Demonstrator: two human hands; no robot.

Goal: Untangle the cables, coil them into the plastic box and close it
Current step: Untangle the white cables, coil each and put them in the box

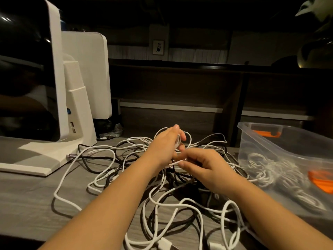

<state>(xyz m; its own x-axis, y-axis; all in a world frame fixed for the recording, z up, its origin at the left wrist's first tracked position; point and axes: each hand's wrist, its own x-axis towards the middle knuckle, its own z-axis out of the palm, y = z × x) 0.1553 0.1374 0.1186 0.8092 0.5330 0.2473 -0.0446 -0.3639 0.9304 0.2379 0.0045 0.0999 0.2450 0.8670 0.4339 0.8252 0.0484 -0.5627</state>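
Note:
A tangle of white and black cables (158, 201) spreads over the grey tabletop in front of me. My left hand (166, 144) is raised over the pile with a small coil of white cable wrapped around its fingers. My right hand (203, 166) sits just right of it and pinches a strand of the same white cable near the left palm. The clear plastic box (266, 147) stands open at the right, with coiled white cables lying inside it.
A white monitor (28, 69) on a white stand fills the left side, with a second white screen behind it. Orange latch parts (320, 180) show on the box. A dark shelf and partition run along the back of the table.

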